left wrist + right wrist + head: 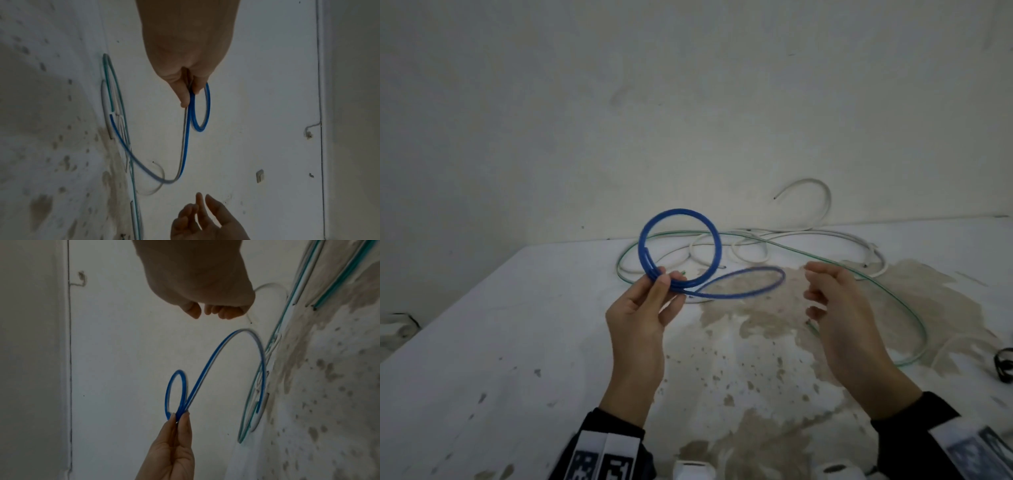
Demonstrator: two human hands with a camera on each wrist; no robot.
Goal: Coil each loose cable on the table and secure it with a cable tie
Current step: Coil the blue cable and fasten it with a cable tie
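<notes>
One blue cable, part-coiled, held above table

Blue cable [681, 246]: centre of the head view, wound in a round coil, one loose loop trailing right. Left hand [643, 308] pinches the coil's lower edge between thumb and fingers. Right hand [839, 308], right of centre, fingers loosely curled, holds nothing. Green cable [859, 274] and white cable [808, 236] lie loose behind on the stained white table [517, 342].

Cables [774, 240] on table [517, 342], behind hands.
</notes>
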